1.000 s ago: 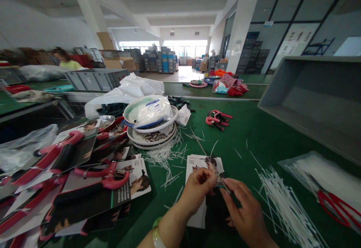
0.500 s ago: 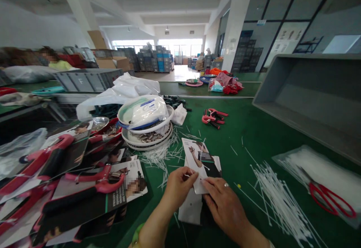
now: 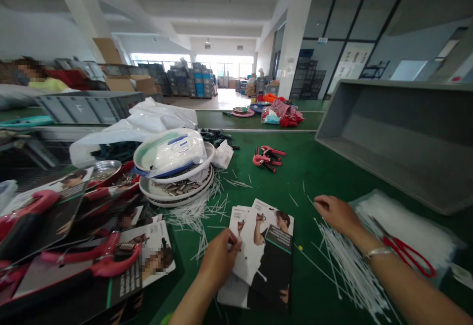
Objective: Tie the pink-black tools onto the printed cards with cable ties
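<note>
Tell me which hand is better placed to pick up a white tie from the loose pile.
The right hand, probably: it hovers open at the top edge of the white ties, while the left hand is pinning the printed card.

Far left of you sits a stack of white bowls (image 3: 173, 177) under a plastic bag (image 3: 173, 150) — metal parts show in the lower ones. Red-handled grips on printed cards (image 3: 92, 261) pile at your near left. Beyond, loose red clamps (image 3: 266, 157) lie on the green bench (image 3: 314, 167) — a grey tray (image 3: 399, 138) stands to your right.
</note>
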Demonstrator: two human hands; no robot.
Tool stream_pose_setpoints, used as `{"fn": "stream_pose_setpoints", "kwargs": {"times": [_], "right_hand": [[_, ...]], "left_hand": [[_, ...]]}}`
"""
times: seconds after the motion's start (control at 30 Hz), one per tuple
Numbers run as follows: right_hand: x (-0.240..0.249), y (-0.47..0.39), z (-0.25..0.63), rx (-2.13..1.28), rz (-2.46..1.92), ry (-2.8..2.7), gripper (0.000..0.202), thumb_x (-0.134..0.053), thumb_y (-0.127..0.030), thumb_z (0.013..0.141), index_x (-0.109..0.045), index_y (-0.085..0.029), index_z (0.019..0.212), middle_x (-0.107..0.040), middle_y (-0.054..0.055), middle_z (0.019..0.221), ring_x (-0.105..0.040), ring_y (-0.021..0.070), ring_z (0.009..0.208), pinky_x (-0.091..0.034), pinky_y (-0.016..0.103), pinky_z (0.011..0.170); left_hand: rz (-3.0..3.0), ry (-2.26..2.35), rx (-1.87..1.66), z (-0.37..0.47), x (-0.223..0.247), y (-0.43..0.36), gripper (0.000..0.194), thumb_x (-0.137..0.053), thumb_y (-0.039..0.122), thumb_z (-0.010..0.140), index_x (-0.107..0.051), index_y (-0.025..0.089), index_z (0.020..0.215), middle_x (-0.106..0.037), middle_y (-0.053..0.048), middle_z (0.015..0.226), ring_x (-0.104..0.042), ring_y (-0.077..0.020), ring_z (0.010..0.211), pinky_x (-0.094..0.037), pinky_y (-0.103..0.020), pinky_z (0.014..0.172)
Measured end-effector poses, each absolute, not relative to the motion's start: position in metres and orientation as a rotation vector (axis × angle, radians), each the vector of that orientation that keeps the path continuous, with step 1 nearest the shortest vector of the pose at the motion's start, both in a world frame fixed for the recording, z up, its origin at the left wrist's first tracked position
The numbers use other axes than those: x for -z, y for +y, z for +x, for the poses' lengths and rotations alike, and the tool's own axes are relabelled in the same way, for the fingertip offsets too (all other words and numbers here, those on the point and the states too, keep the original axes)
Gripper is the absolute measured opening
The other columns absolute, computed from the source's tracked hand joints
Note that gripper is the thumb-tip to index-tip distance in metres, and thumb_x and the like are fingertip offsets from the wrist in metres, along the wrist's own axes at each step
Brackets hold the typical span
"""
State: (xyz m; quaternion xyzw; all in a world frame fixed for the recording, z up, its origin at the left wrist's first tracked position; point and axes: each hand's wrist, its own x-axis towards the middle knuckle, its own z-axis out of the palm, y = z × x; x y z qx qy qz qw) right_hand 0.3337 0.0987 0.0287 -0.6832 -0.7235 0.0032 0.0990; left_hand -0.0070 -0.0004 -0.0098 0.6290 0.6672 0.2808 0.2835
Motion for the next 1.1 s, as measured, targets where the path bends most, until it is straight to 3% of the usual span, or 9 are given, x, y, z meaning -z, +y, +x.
{"fn": "stream_pose_setpoints", "kwargs": {"times": [0.2,0.27,0.37,0.47,0.6,0.7,0.87,1.0,1.1], "right_hand": [[-0.024,0.203,0.256,0.079,-1.915,-2.283,0.031,-0.051,-0.024,0.088,-0.060,-0.011,0.114,-0.062,0.014,0.113,-0.059,0.0234,0.101,-0.046,0.034,0.083],[-0.024,0.235,0.228,0.139,-1.894,-2.280,0.036,-0.052,-0.027,0.089,-0.052,-0.014,0.123,-0.054,0.013,0.124,-0.054,0.0237,0.109,-0.044,0.040,0.090],[-0.028,0.276,0.197,0.181,-1.923,-2.268,0.041,-0.054,-0.033,0.089,-0.047,-0.018,0.126,-0.047,0.010,0.130,-0.051,0.0246,0.112,-0.044,0.048,0.091],[-0.033,0.304,0.183,0.141,-2.004,-2.311,0.038,-0.054,-0.033,0.089,-0.050,-0.017,0.122,-0.051,0.009,0.124,-0.054,0.0228,0.106,-0.047,0.045,0.087],[-0.031,0.308,0.175,0.139,-2.046,-2.395,0.034,-0.054,-0.034,0.089,-0.052,-0.017,0.119,-0.055,0.008,0.118,-0.057,0.0204,0.100,-0.049,0.042,0.083],[-0.026,0.288,0.173,0.181,-2.031,-2.444,0.036,-0.052,-0.037,0.090,-0.052,-0.016,0.118,-0.057,0.009,0.115,-0.058,0.0208,0.099,-0.048,0.042,0.083],[-0.030,0.251,0.181,0.117,-1.927,-2.621,0.044,-0.044,-0.052,0.087,-0.062,-0.018,0.108,-0.064,0.013,0.103,-0.061,0.0248,0.092,-0.047,0.034,0.074],[-0.044,0.243,0.198,0.172,-1.850,-2.710,0.040,-0.042,-0.043,0.087,-0.065,-0.020,0.110,-0.058,0.017,0.113,-0.055,0.0300,0.104,-0.043,0.038,0.080],[-0.050,0.244,0.208,0.201,-1.764,-2.800,0.037,-0.044,-0.040,0.085,-0.062,-0.029,0.116,-0.053,0.014,0.123,-0.048,0.0327,0.114,-0.039,0.046,0.087]], "left_hand": [[1.769,1.837,-0.466,-0.010,0.000,-0.011,0.022,-0.073,0.031,0.060,-0.063,0.023,0.077,-0.064,-0.001,0.077,-0.058,-0.0205,0.072,-0.033,-0.027,0.062],[1.742,1.758,-0.547,-0.009,0.003,-0.009,0.041,-0.077,0.029,0.056,-0.064,0.026,0.095,-0.064,-0.002,0.097,-0.060,-0.0218,0.083,-0.038,-0.028,0.069],[1.777,1.614,-0.653,-0.008,0.015,-0.003,0.068,-0.080,0.031,0.053,-0.057,0.033,0.116,-0.048,-0.005,0.131,-0.057,-0.0252,0.103,-0.042,-0.032,0.083],[1.998,1.473,-0.604,-0.008,0.029,0.006,0.067,-0.080,0.044,0.052,-0.058,0.039,0.115,-0.041,-0.002,0.140,-0.051,-0.0296,0.112,-0.041,-0.039,0.090],[2.226,1.320,-0.450,-0.011,0.035,0.015,0.056,-0.071,0.058,0.059,-0.058,0.047,0.112,-0.047,0.007,0.138,-0.049,-0.0297,0.113,-0.041,-0.045,0.092],[2.165,1.410,-0.418,-0.008,0.032,0.013,0.060,-0.068,0.065,0.058,-0.056,0.047,0.114,-0.047,0.007,0.138,-0.047,-0.0326,0.115,-0.040,-0.050,0.092],[2.050,1.524,-0.543,-0.002,0.029,0.005,0.069,-0.070,0.067,0.054,-0.058,0.041,0.116,-0.045,0.003,0.140,-0.040,-0.0341,0.123,-0.034,-0.052,0.101],[2.040,1.505,-0.557,-0.003,0.031,0.004,0.071,-0.071,0.066,0.054,-0.058,0.038,0.118,-0.046,0.002,0.140,-0.039,-0.0323,0.126,-0.032,-0.048,0.104],[2.046,1.526,-0.560,-0.004,0.028,0.005,0.070,-0.071,0.065,0.054,-0.058,0.039,0.118,-0.047,0.002,0.139,-0.041,-0.0320,0.125,-0.032,-0.048,0.104]]}}
